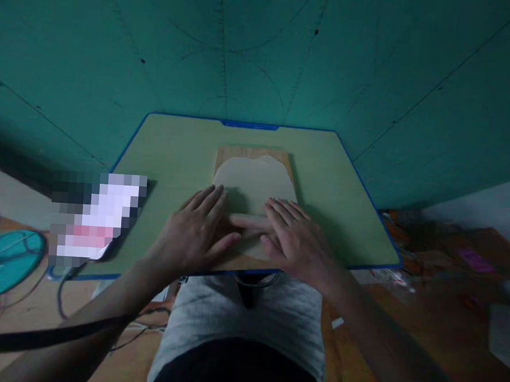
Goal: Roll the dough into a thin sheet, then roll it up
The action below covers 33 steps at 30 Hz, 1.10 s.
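Observation:
A pale, flat sheet of what looks like dough [255, 179] lies on a wooden board [226, 151] in the middle of a small table. Across the sheet's near part rests a light wooden rolling pin [250, 220]. My left hand [196, 225] lies flat over the pin's left end, fingers stretched forward and thumb pointing inward. Over the right end is my right hand [292, 233], also flat with its fingers extended. Both palms hide the pin's ends. The sheet's far edge is uneven and reaches close to the board's far edge.
A blurred-out, phone-like device [102, 216] lies at the table's left side, with a cable [60, 297] running down. The table [175, 146] has a blue rim and stands near a green wall [263, 53]. A turquoise round object [8, 262] and wires are at the lower left.

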### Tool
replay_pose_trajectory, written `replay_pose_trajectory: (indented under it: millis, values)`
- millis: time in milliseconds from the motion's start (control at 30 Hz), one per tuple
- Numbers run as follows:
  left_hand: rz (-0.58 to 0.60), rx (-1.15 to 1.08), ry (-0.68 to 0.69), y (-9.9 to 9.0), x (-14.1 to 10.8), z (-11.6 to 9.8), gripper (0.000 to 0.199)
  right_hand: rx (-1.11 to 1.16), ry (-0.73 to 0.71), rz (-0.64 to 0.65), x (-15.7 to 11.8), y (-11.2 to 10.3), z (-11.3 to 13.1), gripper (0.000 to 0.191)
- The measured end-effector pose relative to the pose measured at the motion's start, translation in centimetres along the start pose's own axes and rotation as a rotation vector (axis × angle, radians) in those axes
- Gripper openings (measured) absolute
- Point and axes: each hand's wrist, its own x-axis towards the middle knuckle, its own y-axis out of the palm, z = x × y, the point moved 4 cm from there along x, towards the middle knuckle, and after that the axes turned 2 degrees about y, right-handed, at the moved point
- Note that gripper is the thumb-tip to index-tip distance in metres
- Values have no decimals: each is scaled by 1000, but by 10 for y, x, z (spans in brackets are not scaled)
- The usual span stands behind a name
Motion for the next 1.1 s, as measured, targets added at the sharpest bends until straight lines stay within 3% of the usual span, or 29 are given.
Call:
replay_pose_trajectory:
  millis: [267,367,533,600,700,867,967,1100]
  values:
    - [-41,34,58,-17,-67,-50,91,-5,-49,-72,-75,3,39,61]
    - [-51,36,62,-13,-57,-42,88,9,-57,-44,-62,4,31,59]
    - [-64,27,5,0,-16,-14,82,-3,4,-43,-11,3,5,55]
    - [-47,18,9,-2,-15,-15,86,-9,16,-46,-10,3,5,56]
    - [-42,17,81,-15,-39,-35,94,-35,-2,-20,-40,3,20,63]
    - [-72,76,124,-31,-81,-60,81,-62,-44,-2,-93,-1,45,62]
    - [-89,65,132,-21,-69,-50,81,-55,-43,8,-80,-1,37,61]
    - [-81,9,57,-3,-26,-21,76,-32,-6,-34,-31,0,11,57]
